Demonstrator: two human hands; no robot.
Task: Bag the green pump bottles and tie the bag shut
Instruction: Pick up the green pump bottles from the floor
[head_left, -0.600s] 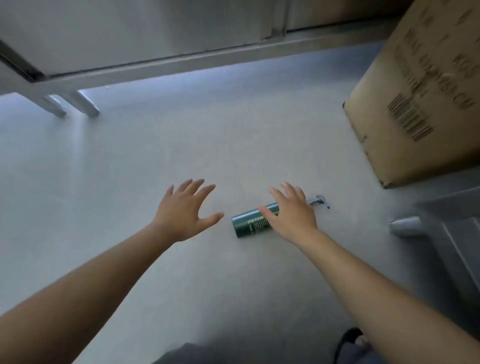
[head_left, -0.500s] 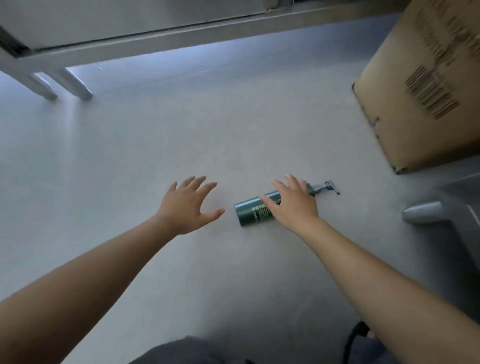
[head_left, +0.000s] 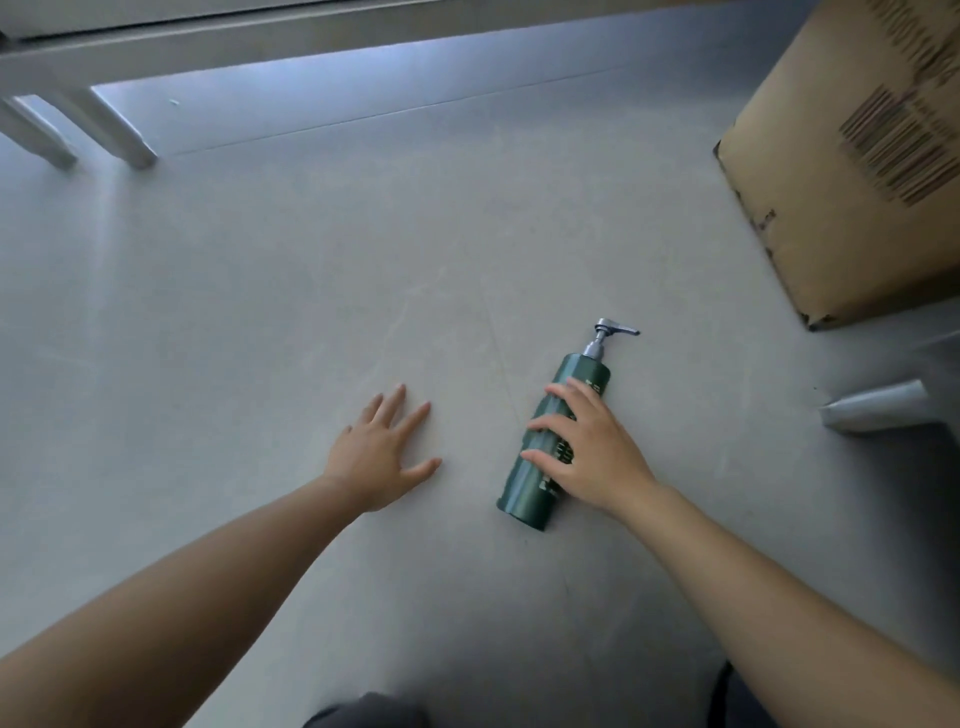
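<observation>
One dark green pump bottle (head_left: 525, 496) with a silver pump head lies on the grey floor, pump end pointing away from me. My right hand (head_left: 589, 452) lies over its middle with the fingers wrapped across the body. My left hand (head_left: 379, 460) rests flat on the floor a short way to the bottle's left, fingers spread and holding nothing. No bag shows in this view.
A large cardboard box (head_left: 841, 182) with a barcode stands at the right, just beyond the bottle. A pale grey cylinder (head_left: 878, 413) lies at the right edge. Metal frame legs (head_left: 104, 124) stand at the far left under a metal unit.
The bottle has swung from lying sideways to pointing away from me, under my right hand. My left hand has lowered flat onto the floor. The view has tipped further down.
</observation>
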